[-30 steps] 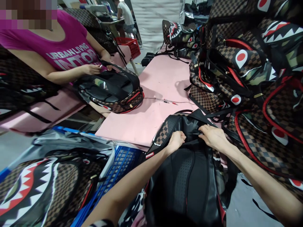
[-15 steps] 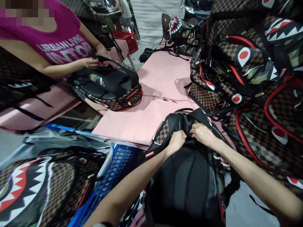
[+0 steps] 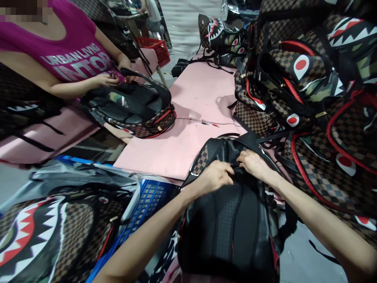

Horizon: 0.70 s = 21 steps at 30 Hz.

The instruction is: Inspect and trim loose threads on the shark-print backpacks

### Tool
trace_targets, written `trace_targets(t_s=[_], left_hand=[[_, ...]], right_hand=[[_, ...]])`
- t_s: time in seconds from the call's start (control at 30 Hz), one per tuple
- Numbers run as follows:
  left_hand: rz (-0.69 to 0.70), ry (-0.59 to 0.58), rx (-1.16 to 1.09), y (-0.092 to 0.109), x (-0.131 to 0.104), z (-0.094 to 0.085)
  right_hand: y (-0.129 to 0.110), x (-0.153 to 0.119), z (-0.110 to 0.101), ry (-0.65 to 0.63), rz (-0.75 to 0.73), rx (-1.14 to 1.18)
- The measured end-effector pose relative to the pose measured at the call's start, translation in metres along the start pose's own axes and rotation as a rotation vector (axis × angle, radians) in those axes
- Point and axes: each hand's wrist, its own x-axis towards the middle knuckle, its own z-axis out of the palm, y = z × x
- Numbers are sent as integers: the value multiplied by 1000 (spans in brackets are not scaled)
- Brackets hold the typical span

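A black backpack (image 3: 229,220) with brown checkered sides lies back panel up before me, its top on the pink table (image 3: 203,90). Over the panel's upper left, my left hand (image 3: 216,175) is raised, fingers apart and slightly curled, with nothing visible in them. My right hand (image 3: 253,165) is closed at the top of the panel, near the strap base; what its fingers pinch is too small to make out.
Shark-face backpacks (image 3: 306,86) are heaped along the right side. At the left, a person in a purple shirt (image 3: 73,47) handles another backpack (image 3: 138,106). A blue crate (image 3: 150,200) and a bagged backpack (image 3: 73,228) stand lower left. Pens (image 3: 206,123) lie mid-table.
My left hand has lifted off the backpack's top and its fingers have spread from a closed pinch. My right hand stays at nearly the same spot.
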Motion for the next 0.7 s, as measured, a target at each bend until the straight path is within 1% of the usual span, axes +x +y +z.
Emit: trace_targets(t_s=[0.07,0.1,0.17,0.23,0.33,0.43,0.5,0.6,0.7], left_hand=[[-121,72,214,-8,-2,2],[-164,84,317,-10,-4,6],[-167,79,474,-8,-13,17],[-105,120,565,2,-27,31],[24,183,641,24,-49,46],[77,206,678,38,-58,52],[77,223,689,40,-58,52],[69,221,707,34,-55,51],[57,220,703,29,-55,50]], right_hand=[[1,-1,1,12,6,10],[2,-2,2,23,11,21],[2,-9,5,53,18,63],[2,-22,7,86,18,134],[-1,-42,6,137,0,237],[-7,-50,-1,140,-12,197],[-11,-47,-5,92,-12,106],[-16,-37,-8,23,-15,-10],[-18,-28,-7,1,-34,-42]])
